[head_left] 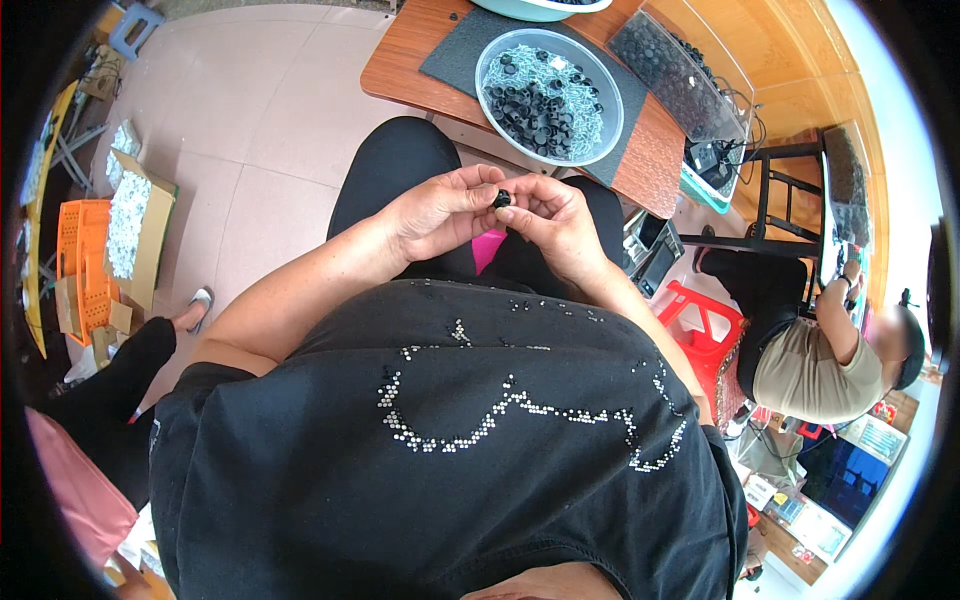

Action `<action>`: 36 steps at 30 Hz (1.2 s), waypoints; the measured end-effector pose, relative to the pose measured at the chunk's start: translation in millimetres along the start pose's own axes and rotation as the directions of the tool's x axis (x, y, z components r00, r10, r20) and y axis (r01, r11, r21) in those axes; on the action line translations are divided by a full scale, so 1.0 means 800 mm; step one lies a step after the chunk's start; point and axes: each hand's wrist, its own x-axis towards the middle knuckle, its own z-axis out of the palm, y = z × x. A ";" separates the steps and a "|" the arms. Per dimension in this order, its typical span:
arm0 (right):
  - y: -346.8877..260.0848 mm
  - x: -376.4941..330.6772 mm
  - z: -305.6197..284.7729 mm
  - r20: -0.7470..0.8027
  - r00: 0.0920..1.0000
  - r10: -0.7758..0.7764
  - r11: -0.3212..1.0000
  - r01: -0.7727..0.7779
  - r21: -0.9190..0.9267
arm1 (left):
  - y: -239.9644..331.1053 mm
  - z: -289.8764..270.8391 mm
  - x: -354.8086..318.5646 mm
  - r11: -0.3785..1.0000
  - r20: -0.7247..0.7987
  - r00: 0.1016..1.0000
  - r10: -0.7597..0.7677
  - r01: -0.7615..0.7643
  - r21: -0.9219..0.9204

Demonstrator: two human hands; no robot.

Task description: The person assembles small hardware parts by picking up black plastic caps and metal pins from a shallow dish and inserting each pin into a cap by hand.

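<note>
Above my lap, both hands meet around a small black round cap-like part (502,199). My left hand (445,212) pinches it between thumb and fingers from the left. From the right, my right hand (550,222) has its thumb and fingertips closed on the same part. Its finer shape is partly covered by my fingertips. Beyond my hands, a clear round basin (484,92) on the table holds many black caps (540,125) and a heap of thin silvery metal pieces (585,100).
The brown table (400,60) carries a dark mat (450,68) and a clear bin (655,75) of black parts. At right, a person (815,365) sits near a red stool (700,325). Left stand an orange crate (92,250) and a carton (155,235) of pale pieces.
</note>
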 end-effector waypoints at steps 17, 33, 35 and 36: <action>0.018 0.003 -0.016 0.039 0.999 0.004 0.990 0.002 -0.142 | -0.005 0.002 -0.002 0.997 -0.074 0.995 -0.063 0.066 0.037; 0.023 0.013 -0.017 0.005 0.995 -0.096 0.994 0.096 0.051 | 0.003 -0.001 0.000 0.998 -0.210 0.977 -0.024 0.034 0.047; 0.024 0.010 -0.017 -0.030 0.994 -0.105 0.992 0.103 -0.077 | 0.001 0.001 -0.001 0.998 -0.206 0.979 -0.005 0.017 0.060; 0.023 0.010 -0.016 -0.031 0.994 -0.106 0.992 0.103 -0.077 | 0.001 0.004 -0.001 0.998 -0.206 0.979 -0.005 0.018 0.061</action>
